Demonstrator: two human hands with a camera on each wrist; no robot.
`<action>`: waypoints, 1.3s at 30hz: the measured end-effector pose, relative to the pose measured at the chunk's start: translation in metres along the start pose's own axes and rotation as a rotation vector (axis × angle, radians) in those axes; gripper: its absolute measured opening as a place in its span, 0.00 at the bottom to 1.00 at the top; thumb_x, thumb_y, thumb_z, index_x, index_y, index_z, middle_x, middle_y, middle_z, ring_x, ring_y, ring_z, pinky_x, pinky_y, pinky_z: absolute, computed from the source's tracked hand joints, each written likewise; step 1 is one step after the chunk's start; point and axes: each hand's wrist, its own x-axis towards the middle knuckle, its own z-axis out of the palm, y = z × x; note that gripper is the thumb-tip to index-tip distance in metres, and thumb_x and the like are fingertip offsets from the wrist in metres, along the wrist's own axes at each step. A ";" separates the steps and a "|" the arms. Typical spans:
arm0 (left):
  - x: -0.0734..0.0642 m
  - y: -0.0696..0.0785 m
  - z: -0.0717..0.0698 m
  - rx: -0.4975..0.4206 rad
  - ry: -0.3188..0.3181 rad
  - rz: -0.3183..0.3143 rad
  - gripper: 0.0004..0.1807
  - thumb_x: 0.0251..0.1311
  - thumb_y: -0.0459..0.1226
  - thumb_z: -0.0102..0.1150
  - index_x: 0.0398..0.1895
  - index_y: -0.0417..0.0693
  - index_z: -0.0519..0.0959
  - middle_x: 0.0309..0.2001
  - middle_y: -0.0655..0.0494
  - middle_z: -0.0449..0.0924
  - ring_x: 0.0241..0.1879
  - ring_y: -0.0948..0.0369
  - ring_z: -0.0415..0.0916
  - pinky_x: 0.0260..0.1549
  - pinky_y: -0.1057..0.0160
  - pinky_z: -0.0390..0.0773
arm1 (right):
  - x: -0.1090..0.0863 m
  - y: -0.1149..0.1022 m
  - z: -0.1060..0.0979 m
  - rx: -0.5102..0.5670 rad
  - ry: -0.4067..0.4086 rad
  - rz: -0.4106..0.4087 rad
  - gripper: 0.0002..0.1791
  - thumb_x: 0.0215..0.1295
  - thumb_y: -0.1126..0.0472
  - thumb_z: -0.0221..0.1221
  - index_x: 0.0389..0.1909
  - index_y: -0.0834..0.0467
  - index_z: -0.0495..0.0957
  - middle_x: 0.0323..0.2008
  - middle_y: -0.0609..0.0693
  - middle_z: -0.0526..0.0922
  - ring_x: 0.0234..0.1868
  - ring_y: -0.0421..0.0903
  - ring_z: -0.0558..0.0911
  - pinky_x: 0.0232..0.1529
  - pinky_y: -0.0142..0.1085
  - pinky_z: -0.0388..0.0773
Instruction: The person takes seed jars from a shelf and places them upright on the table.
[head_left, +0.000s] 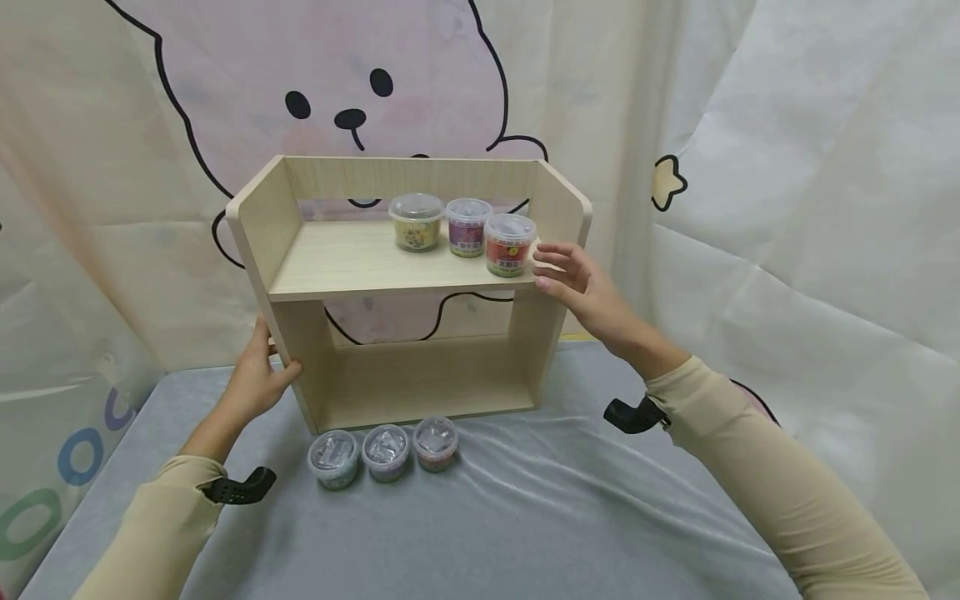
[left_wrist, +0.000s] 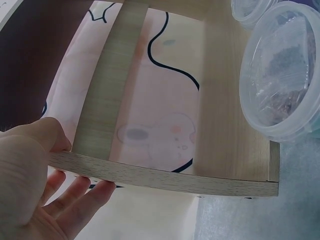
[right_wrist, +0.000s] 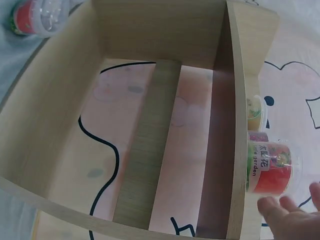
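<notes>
A two-tier wooden shelf (head_left: 420,383) stands on the table. My left hand (head_left: 258,375) grips its left side panel, with the thumb on one face and the fingers on the other, as the left wrist view shows. On the upper tier stand three lidded plastic cups: a yellow one (head_left: 417,233), a purple one (head_left: 467,237) and a red-labelled one (head_left: 507,257). Right beside the red-labelled cup is my right hand (head_left: 588,296), its fingers loosely bent and not around the cup. Whether the fingertips touch it I cannot tell.
Three more lidded cups stand in a row before the shelf: left (head_left: 333,460), middle (head_left: 386,454) and right (head_left: 436,443). A grey-blue cloth (head_left: 525,517) covers the table. Printed curtains (head_left: 600,108) hang behind and at both sides.
</notes>
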 end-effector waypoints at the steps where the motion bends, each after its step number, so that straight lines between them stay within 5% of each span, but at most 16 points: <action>1: 0.000 0.000 0.000 0.001 -0.001 0.002 0.50 0.60 0.26 0.55 0.81 0.51 0.39 0.73 0.26 0.56 0.61 0.22 0.66 0.45 0.26 0.78 | 0.002 -0.001 -0.001 0.008 0.012 0.008 0.32 0.74 0.62 0.52 0.75 0.62 0.54 0.76 0.61 0.60 0.77 0.58 0.63 0.78 0.55 0.59; 18: 0.001 0.003 -0.001 -0.016 -0.026 0.003 0.52 0.60 0.25 0.57 0.81 0.52 0.38 0.73 0.25 0.56 0.61 0.22 0.66 0.47 0.25 0.76 | 0.050 -0.012 -0.004 0.261 -0.016 0.196 0.40 0.77 0.56 0.51 0.82 0.47 0.40 0.81 0.58 0.41 0.83 0.52 0.48 0.83 0.46 0.45; 26: -0.001 0.003 -0.001 -0.022 -0.031 0.004 0.53 0.60 0.24 0.56 0.81 0.52 0.36 0.73 0.25 0.54 0.61 0.22 0.66 0.48 0.25 0.76 | 0.068 -0.008 0.002 0.254 -0.025 0.236 0.41 0.77 0.59 0.52 0.82 0.50 0.39 0.81 0.59 0.43 0.82 0.49 0.50 0.83 0.42 0.47; 39: -0.001 0.002 0.000 -0.033 -0.019 0.030 0.53 0.60 0.24 0.56 0.82 0.52 0.36 0.74 0.27 0.53 0.62 0.22 0.65 0.50 0.23 0.74 | 0.076 -0.004 0.002 0.299 -0.067 0.193 0.33 0.77 0.67 0.49 0.79 0.63 0.51 0.79 0.58 0.57 0.80 0.49 0.58 0.81 0.42 0.53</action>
